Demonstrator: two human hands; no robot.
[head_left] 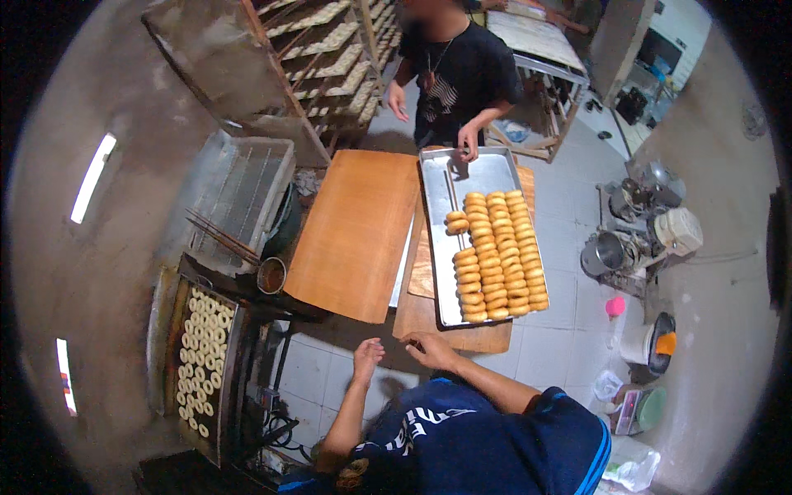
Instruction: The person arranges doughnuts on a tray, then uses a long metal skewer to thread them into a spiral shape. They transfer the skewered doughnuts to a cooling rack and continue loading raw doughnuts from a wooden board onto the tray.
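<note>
My left hand [369, 358] is held in the air below the wooden board [351, 239], fingers apart and loosely bent, with nothing visible in it. My right hand [431, 351] is close by, its fingers stretched toward the left at the near edge of a lower wooden board [487, 339]; whether they touch it I cannot tell. Beyond it lies a long metal tray [483, 172] with rows of golden fried doughnuts [503, 264]. A thin stick [450, 190] lies lengthwise in the tray, two doughnuts at its middle. Across the table, a co-worker's hand [469, 142] is over the tray's far end.
At left, pale doughnut rings [198, 355] sit in a dark fryer. Next to it are a wire draining rack [239, 190], long sticks [219, 235] and a metal pot [271, 275]. Racks of dough [330, 62] stand behind; pots [605, 252] and a scale [631, 411] are at right.
</note>
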